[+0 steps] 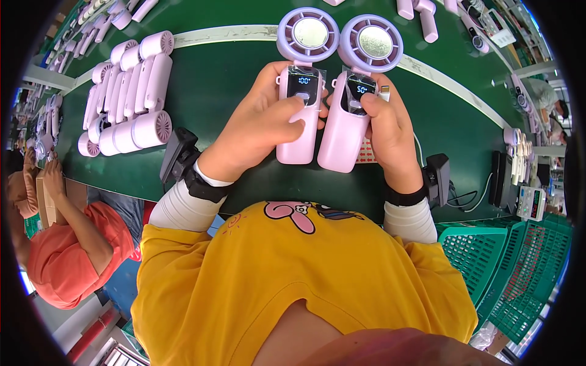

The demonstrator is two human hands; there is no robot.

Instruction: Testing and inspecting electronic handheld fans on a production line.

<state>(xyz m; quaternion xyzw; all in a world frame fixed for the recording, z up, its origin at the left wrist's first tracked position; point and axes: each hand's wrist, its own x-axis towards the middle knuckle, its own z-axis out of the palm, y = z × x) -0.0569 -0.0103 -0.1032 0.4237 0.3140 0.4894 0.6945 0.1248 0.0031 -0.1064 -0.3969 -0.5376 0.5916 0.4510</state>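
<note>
Two pink handheld fans stand side by side in my hands over the green table. My left hand (261, 119) is wrapped round the left handheld fan (295, 143), its thumb on the button below a lit display. Closed round the right handheld fan (340, 140) is my right hand (390, 125), with the thumb at the lower edge of that fan's lit display. Both round lilac heads, each with a silvery centre, point up and nearly touch. Clear film covers the two displays. A small metal-tipped plug (384, 91) shows beside my right hand's fingers.
To the left, several pink fans (125, 91) lie in a stacked group on the green table (213, 73). A pale strip (226, 35) crosses behind my hands. Green plastic baskets (473, 256) stand at lower right. A co-worker in a red shirt (79, 256) sits at left.
</note>
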